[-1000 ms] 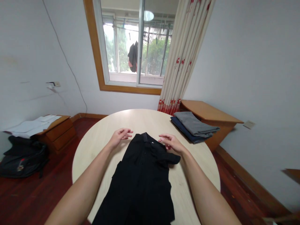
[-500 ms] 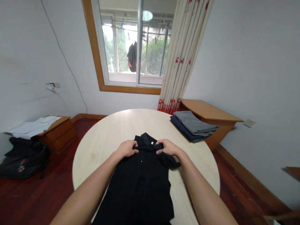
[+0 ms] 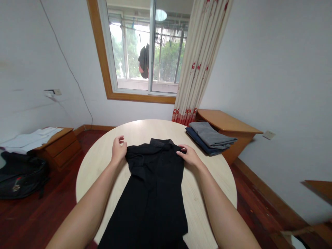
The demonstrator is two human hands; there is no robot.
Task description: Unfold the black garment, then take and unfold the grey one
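Observation:
A black collared shirt (image 3: 155, 186) lies spread on the round table, its collar (image 3: 162, 141) at the far end and its body reaching toward me. My left hand (image 3: 119, 149) is closed at the end of the left sleeve (image 3: 137, 149), which is drawn out sideways; the fingers are curled and the grip is partly hidden. At the opposite shoulder, my right hand (image 3: 190, 155) pinches the black cloth between thumb and fingers. The right sleeve is mostly hidden by that hand.
Folded grey and navy clothes (image 3: 211, 135) are stacked at the table's (image 3: 101, 169) right far edge. Behind them stands a wooden desk (image 3: 228, 121). A low cabinet (image 3: 63, 147) with papers and a black bag (image 3: 22, 176) are to the left.
My left hand has moved outward to the left, pulling the sleeve out from the bunched collar area. My right hand has shifted slightly right and up. The shirt's top now lies wider and flatter.

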